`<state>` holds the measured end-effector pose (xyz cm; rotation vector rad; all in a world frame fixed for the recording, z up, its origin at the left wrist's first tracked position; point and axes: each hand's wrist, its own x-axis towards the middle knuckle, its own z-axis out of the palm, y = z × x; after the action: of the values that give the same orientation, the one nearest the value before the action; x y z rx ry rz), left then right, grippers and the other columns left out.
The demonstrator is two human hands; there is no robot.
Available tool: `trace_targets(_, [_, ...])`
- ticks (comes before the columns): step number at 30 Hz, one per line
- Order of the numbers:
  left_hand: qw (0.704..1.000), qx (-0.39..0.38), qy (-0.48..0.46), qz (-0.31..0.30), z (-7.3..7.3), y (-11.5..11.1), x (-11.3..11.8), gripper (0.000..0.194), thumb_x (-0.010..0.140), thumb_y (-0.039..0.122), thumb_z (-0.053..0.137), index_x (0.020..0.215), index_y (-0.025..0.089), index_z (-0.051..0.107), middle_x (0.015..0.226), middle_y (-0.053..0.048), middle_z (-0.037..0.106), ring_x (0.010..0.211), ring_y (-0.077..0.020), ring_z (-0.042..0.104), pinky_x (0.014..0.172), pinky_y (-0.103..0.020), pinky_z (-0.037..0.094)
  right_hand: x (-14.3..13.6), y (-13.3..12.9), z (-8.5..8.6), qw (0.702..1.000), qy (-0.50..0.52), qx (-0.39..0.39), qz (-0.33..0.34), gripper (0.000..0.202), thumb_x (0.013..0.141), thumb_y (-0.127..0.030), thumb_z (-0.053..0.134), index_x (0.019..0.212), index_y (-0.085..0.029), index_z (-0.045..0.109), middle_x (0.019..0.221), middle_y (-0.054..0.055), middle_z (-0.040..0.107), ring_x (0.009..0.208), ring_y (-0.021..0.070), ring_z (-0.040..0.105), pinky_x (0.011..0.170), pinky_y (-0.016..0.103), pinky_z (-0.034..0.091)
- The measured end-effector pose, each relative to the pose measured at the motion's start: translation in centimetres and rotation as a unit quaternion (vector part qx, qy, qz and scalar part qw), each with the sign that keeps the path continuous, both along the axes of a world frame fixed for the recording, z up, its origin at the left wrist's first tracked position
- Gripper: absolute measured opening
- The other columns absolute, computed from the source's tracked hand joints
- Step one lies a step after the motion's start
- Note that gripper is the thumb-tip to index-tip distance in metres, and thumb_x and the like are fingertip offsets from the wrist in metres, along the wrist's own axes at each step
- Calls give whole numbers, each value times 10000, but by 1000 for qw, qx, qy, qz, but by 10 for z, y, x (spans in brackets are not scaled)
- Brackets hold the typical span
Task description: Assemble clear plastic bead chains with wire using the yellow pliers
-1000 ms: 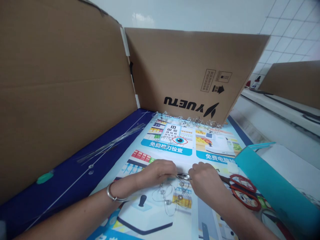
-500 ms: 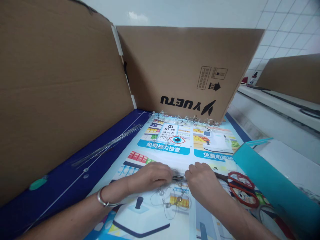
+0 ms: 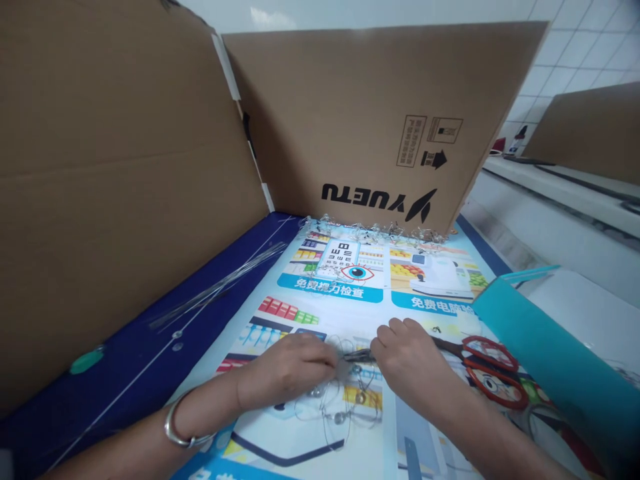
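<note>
My right hand (image 3: pixel 407 353) is closed round a slim metal tool that looks like pliers (image 3: pixel 361 356). Its narrow jaws stick out to the left, while its handles are hidden in my palm. My left hand (image 3: pixel 300 365) wears a silver bangle and has its fingers pinched just left of the jaws, on what looks like thin wire; the fingertips are blurred. Below and between both hands, looped thin wire (image 3: pixel 336 399) with several small clear beads hangs or lies over the printed sheet. Red-handled scissors (image 3: pixel 493 373) lie just right of my right hand.
Cardboard panels (image 3: pixel 295 120) stand at the back and left. Wire-and-bead pieces (image 3: pixel 380 233) line the back panel's foot. Straight wires (image 3: pixel 220 287) lie on the blue surface at left, near a green piece (image 3: pixel 87 361). A turquoise box (image 3: pixel 545 353) stands at right.
My left hand has drawn slightly left and down, away from my right hand, so more of the tool's jaws shows. The camera view has shifted a little.
</note>
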<state>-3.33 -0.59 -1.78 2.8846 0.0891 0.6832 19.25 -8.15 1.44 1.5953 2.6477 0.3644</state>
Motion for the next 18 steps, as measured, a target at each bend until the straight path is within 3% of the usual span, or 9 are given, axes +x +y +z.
trace_targets(18, [999,32,-23,2,0,-2,1,162,829,89,463,881,180,586,867,-25,630,770,-130,571,671,-266,470,-10,-2,0,1000,-15,-8,-5,95,717,-85,564,715,-173,526,691,34,520,669,186,439,550,311,201])
